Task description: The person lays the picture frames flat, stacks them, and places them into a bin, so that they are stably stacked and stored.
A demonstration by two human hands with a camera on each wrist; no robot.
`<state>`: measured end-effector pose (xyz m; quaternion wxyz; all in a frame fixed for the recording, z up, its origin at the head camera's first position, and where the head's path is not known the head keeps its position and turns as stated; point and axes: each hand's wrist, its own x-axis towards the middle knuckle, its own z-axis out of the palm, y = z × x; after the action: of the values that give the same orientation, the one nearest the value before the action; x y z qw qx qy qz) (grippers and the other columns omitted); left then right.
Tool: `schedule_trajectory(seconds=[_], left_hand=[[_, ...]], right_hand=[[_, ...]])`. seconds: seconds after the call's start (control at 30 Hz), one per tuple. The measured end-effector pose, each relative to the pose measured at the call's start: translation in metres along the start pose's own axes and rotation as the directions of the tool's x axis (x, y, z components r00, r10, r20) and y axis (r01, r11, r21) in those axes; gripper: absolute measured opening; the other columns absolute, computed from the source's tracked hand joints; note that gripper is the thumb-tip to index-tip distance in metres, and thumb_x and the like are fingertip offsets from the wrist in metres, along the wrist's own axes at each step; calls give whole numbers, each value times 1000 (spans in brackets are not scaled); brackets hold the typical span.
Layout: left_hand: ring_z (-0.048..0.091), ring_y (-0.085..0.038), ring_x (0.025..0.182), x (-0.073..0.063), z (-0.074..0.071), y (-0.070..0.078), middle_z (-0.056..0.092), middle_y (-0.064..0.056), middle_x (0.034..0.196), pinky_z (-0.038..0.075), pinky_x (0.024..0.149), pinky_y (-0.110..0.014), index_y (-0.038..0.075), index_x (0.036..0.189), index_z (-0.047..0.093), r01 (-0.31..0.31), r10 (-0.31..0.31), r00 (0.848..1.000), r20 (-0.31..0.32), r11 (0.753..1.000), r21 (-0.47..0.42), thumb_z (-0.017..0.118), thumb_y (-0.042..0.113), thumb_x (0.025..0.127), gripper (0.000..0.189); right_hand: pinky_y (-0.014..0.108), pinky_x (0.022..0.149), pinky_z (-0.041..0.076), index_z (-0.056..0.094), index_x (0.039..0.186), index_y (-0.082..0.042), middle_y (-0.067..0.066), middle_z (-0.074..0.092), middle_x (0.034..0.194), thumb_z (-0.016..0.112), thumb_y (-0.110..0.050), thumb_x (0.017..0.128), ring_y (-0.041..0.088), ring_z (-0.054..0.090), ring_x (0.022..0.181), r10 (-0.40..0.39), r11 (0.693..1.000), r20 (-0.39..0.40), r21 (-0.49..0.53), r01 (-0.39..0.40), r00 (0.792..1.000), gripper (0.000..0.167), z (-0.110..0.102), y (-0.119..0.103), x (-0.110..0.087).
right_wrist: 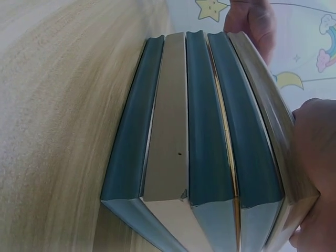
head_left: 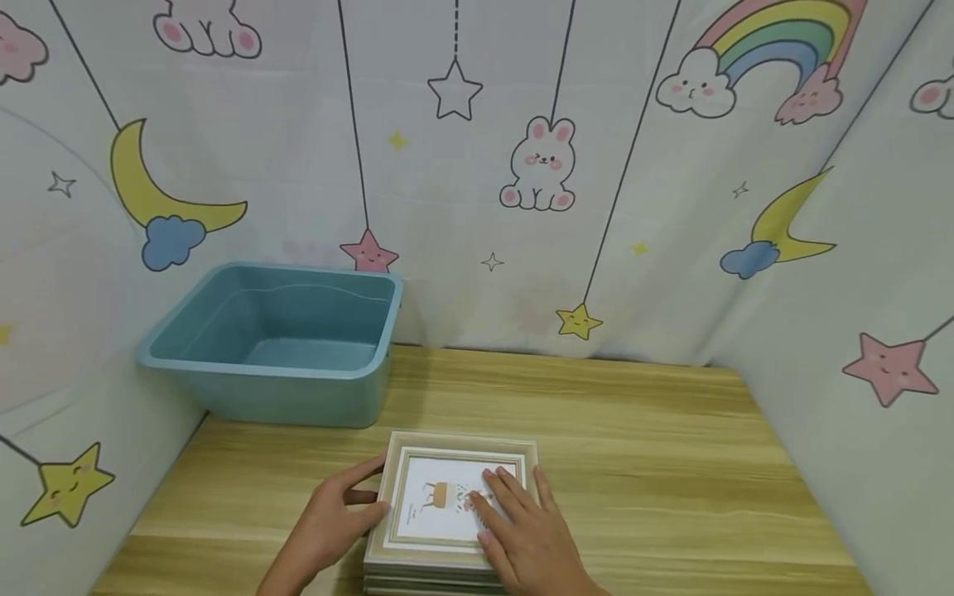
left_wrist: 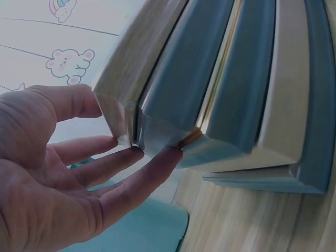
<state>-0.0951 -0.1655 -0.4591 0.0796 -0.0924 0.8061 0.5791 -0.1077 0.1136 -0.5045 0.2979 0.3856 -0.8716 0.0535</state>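
Note:
Near the table's front edge lies a stack of several picture frames [head_left: 436, 571], with beige and blue-grey edges. The top picture frame [head_left: 458, 443] is beige with a white inner border; its print shows a small orange-brown shape, leaves and tiny lettering. My left hand [head_left: 328, 513] is at the stack's left side, thumb and fingertips touching its edge. In the left wrist view, those fingers [left_wrist: 142, 186] reach along the ends of the upper frames. My right hand [head_left: 532, 534] rests spread on the top frame's picture and right border, covering part of the print.
A blue-green plastic tub [head_left: 272, 372] stands behind and left of the stack, with nothing seen inside it. The wood-grain table [head_left: 656, 463] runs back to a white cloth [head_left: 462, 182] printed with stars, moons and rabbits, which also hangs at both sides.

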Motion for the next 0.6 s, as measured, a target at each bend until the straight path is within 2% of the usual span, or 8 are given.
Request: schedule_trajectory(seconds=[0.2,0.33,0.4,0.47,0.5,0.53,0.57,0.6], left_hand=[[70,-30,103,0,0,-3,54,-25,144,61,68,-38,6,143,55,-14,14,1000,2,1000,-2,73,-2,83,63],[69,-32,109,0,-4,-8,51,-24,147,60,72,-36,6,144,53,-50,49,998,43,999,19,74,5,86,61],[66,-35,115,0,-7,-12,50,-24,148,60,77,-37,6,144,53,-81,78,995,56,995,53,72,13,90,58],[62,-39,120,2,-11,-16,52,-23,147,59,84,-43,6,143,54,-136,134,991,28,981,139,68,21,95,52],[61,-42,120,3,-13,-18,54,-24,144,58,87,-47,5,142,55,-172,179,984,-12,964,202,66,24,97,50],[60,-45,121,5,-15,-21,56,-25,142,56,89,-52,4,140,57,-231,256,965,-59,935,268,66,24,97,48],[58,-47,122,8,-18,-23,57,-25,139,53,91,-57,3,138,58,-280,337,934,-119,898,340,66,24,97,47],[55,-49,123,12,-22,-26,58,-26,138,51,91,-62,2,136,59,-322,424,888,-178,850,416,67,23,96,46]], right_hand=[[46,126,-3,68,128,-24,5,63,139,24,-38,108,21,59,129,-5,999,22,-43,6,1000,50,-1,0,0],[45,126,-4,68,128,-24,5,63,139,29,-38,107,21,59,129,-1,999,37,-41,3,999,45,-1,-1,-1],[45,126,-5,68,128,-25,5,63,139,32,-37,107,21,59,129,1,999,42,-38,1,999,43,-1,-1,-1],[45,126,-3,68,127,-25,4,63,138,32,-37,107,20,59,129,5,999,43,-39,-3,999,43,0,-1,-1],[46,126,0,68,127,-26,4,63,138,32,-38,106,20,59,129,7,999,41,-39,-5,999,43,0,-1,-1],[46,126,3,68,127,-26,4,64,138,32,-37,106,20,59,129,9,999,39,-39,-7,999,43,1,-1,-1],[47,124,6,68,127,-26,3,64,138,31,-37,107,20,59,129,11,999,37,-42,-10,999,43,1,-1,0],[48,123,9,68,126,-26,3,64,138,31,-38,107,20,59,129,12,999,35,-45,-11,999,44,1,-1,0]])
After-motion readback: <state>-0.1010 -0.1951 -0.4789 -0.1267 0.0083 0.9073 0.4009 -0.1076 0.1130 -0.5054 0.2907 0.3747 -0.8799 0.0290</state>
